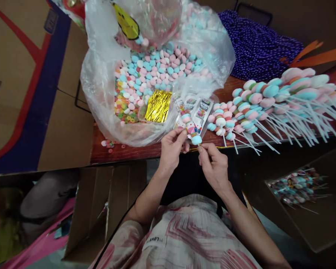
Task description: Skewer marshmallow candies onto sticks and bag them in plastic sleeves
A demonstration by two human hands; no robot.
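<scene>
My left hand point(173, 147) is closed on a candy skewer point(196, 139) of pink, blue and orange sweets, which seems to be in a clear printed wrapper. At the skewer's lower end, just under a blue sweet, my right hand point(213, 160) pinches thumb to forefinger. A small gold glint at those fingertips looks like a twist tie; the stick itself is mostly hidden. Just beyond my left hand, a clear tub holds gold twist ties point(158, 106). Printed clear wrappers point(201, 110) lie beside it, partly behind the skewer.
A large plastic bag point(93, 123) spreads open around loose sweets point(156, 67). Unwrapped candy skewers point(257, 101) are heaped at right, sticks towards me. Purple beaded strands point(260, 45) lie behind. Wrapped skewers point(296, 185) sit in a lower-right carton. Cardboard boxes point(61, 74) stand at left.
</scene>
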